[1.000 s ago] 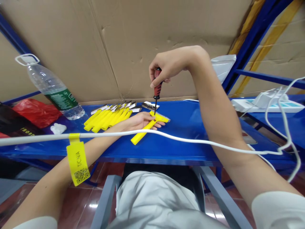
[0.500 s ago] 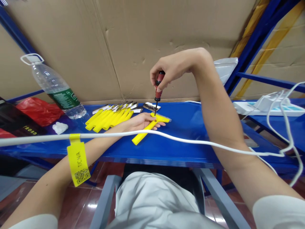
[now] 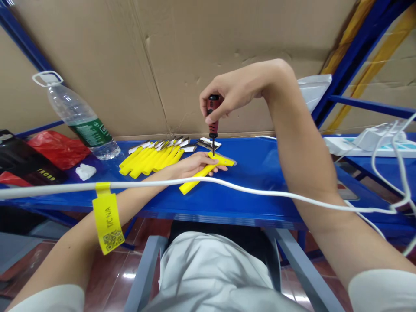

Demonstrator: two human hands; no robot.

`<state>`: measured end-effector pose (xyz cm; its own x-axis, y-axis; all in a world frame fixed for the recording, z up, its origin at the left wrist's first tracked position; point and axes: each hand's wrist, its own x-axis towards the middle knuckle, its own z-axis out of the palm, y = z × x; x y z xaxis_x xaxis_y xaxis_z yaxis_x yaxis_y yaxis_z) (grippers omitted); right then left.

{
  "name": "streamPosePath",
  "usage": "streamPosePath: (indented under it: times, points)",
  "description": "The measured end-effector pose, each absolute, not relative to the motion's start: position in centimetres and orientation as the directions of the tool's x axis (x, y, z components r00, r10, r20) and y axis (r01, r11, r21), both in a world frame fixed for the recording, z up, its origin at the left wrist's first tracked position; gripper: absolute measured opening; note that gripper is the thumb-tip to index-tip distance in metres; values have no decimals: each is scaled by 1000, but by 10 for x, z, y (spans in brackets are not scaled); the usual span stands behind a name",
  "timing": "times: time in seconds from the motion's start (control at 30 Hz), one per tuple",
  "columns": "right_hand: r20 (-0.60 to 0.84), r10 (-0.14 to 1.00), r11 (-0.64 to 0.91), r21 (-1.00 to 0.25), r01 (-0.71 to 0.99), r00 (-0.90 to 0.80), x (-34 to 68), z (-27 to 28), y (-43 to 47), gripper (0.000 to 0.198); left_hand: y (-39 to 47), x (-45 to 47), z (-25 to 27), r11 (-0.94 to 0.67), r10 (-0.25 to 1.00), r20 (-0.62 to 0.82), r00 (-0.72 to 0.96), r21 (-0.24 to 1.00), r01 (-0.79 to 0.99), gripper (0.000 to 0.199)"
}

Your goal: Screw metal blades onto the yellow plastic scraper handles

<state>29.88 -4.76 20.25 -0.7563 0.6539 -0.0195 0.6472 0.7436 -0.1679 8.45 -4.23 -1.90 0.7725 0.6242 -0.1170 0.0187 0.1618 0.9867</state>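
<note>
At the far left sits a black thing with yellow letters (image 3: 27, 162), with a shiny red bag (image 3: 60, 149) just beside it. Next come a crumpled white lump (image 3: 86, 172) and a big clear bottle (image 3: 86, 121) with a green label, which leans in this view. A yellow tag (image 3: 108, 221) hangs from a white cord (image 3: 253, 190) that runs across in front of both arms. Then a row of yellow-handled tools (image 3: 151, 159) lies on the blue table (image 3: 256, 167), side by side. The left hand (image 3: 195, 161) holds one more yellow tool (image 3: 204, 171), shaped like a T, just above the table, with the thumb on top and fingers under it. A little black and white packet (image 3: 209, 144) lies just behind. The right hand (image 3: 235, 96) is closed around a red and black screwdriver (image 3: 213, 128), which points down, its tip on the left end of the tool's head. Far right is a white power strip (image 3: 344, 149) with plugs and wires on it
</note>
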Motion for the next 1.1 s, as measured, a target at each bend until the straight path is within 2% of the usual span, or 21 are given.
streamPosePath:
  times: [0.1, 0.23, 0.3, 0.4, 0.57, 0.67, 0.73, 0.83, 0.9, 1.0, 1.1]
  points:
    - [32, 725, 687, -86, 721, -688, 296, 201, -49, 46, -42, 85, -20, 152, 633, -115, 766, 988, 23, 22]
    - [-23, 693, 711, -147, 688, -721, 297, 200, -45, 31, -43, 86, -20, 158, 631, -115, 767, 987, 19, 24]
    - [1, 710, 695, -163, 700, -705, 299, 200, -41, 34, -46, 85, -17, 136, 634, -110, 765, 990, 29, 23]
    - [34, 758, 651, -121, 750, -652, 302, 199, -36, 45, -49, 85, -15, 110, 637, -111, 763, 993, 52, 25]
    - [-3, 718, 690, -121, 713, -696, 304, 200, -35, 42, -48, 86, -15, 81, 635, -102, 766, 995, 65, 25]
    - [20, 760, 650, -51, 759, -649, 304, 201, -37, 52, -48, 88, -15, 102, 646, -108, 755, 993, 54, 21]
    - [9, 780, 626, -44, 779, -626, 303, 201, -38, 46, -49, 89, -14, 125, 653, -119, 748, 991, 49, 18]
    - [-59, 739, 658, -153, 737, -671, 302, 200, -42, 22, -52, 90, -12, 144, 664, -122, 738, 989, 34, 18]
    - [-67, 736, 655, -184, 733, -674, 300, 200, -45, 26, -53, 90, -11, 136, 661, -113, 742, 990, 30, 19]
    - [-16, 793, 604, -102, 790, -609, 299, 201, -48, 41, -56, 91, -8, 110, 650, -100, 753, 993, 38, 19]
    - [-37, 783, 613, -124, 780, -621, 299, 200, -48, 26, -56, 92, -7, 106, 653, -103, 750, 993, 44, 18]
